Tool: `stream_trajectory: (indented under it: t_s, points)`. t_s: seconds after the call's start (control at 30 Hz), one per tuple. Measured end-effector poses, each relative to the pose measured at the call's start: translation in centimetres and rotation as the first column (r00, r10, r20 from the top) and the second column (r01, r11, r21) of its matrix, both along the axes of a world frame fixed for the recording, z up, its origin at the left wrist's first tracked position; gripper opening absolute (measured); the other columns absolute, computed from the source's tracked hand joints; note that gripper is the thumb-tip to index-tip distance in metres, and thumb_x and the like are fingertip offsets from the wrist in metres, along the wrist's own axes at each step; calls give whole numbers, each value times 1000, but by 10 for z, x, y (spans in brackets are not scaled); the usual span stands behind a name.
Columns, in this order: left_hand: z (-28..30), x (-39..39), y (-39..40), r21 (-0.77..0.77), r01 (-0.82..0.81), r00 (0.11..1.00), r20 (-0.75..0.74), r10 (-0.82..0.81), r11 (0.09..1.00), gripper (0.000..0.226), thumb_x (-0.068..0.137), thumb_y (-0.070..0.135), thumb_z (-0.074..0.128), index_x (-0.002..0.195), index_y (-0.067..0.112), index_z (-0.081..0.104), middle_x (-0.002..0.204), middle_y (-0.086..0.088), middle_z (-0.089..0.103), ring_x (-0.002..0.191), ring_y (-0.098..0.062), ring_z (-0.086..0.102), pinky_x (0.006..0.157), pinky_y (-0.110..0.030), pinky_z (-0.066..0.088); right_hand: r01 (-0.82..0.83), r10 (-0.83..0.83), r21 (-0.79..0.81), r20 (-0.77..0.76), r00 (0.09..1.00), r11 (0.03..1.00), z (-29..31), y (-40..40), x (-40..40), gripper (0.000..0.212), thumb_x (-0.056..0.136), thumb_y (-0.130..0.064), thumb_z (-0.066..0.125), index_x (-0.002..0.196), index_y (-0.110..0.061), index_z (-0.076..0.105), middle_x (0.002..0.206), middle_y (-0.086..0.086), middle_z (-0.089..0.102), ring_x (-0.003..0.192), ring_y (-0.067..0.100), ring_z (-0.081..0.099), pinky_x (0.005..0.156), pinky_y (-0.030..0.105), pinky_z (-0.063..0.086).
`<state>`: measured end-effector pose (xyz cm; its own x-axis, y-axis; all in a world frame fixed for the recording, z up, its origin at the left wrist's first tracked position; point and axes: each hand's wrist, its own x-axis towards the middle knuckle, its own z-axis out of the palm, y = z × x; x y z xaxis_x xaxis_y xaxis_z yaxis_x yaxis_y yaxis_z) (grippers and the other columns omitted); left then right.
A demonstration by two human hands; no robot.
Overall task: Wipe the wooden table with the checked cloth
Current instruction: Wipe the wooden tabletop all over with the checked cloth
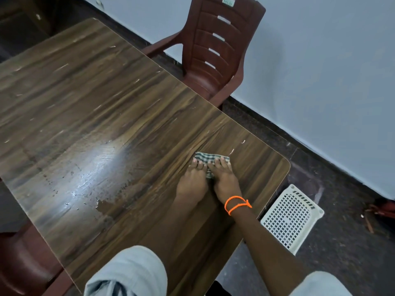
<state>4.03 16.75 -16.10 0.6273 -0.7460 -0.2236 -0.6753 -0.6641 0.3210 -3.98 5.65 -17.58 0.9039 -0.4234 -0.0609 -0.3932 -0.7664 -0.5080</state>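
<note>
The checked cloth [206,157], green and white and folded small, lies on the wooden table [89,107] near its right corner. My left hand [193,182] and my right hand [224,180] lie side by side on top of it, fingers flat and pressing it down onto the wood. Only the cloth's far edge and a strip between the hands show. An orange thread band circles my right wrist. A wet, shiny patch with droplets covers the table to the left of my hands.
A brown plastic chair [215,45] stands at the table's far right side, against the pale wall. A white perforated basket [291,217] lies on the dark floor beside the near right corner. Another brown chair [23,265] sits at the lower left.
</note>
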Motion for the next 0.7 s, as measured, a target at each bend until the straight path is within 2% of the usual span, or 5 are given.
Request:
stream_trajectory:
  t_s: [0.17,0.3,0.47,0.6,0.7]
  points:
    - [-6,9,34,0,-48,999,12,48,999,47,100,21,38,145,14,47,153,-7,45,149,-20,26,117,-30,27,-24,21,85,38,999,996,2,37,3,64,75,11,48,134,-12,51,146,16,40,143,30,19,119,44,9]
    - [-3,-18,42,-21,55,998,-39,-55,998,52,97,18,36,148,9,42,156,-11,38,152,-25,18,119,-34,25,7,-13,86,67,998,996,1,45,-34,64,78,11,50,136,-15,49,147,10,40,143,24,18,119,41,9]
    - [6,-29,3,-64,199,978,-42,-202,978,58,97,20,34,153,7,31,161,-10,27,153,-24,10,125,-32,9,110,-110,14,26,994,994,7,7,-56,56,83,8,49,135,-14,50,145,11,42,142,25,24,119,39,12]
    - [6,-14,-35,-54,201,978,-43,-203,978,62,98,19,36,157,5,19,164,-10,18,154,-24,3,125,-32,5,174,-175,-34,-22,984,984,6,-38,-27,50,87,4,47,134,-12,51,145,11,43,142,24,24,119,38,15]
    - [3,10,-49,-44,172,985,-14,-173,984,60,99,23,39,155,5,25,162,-11,24,153,-25,9,123,-32,8,114,-115,-25,-29,993,993,5,-49,3,53,85,5,44,135,-11,49,147,13,40,143,26,21,118,41,14]
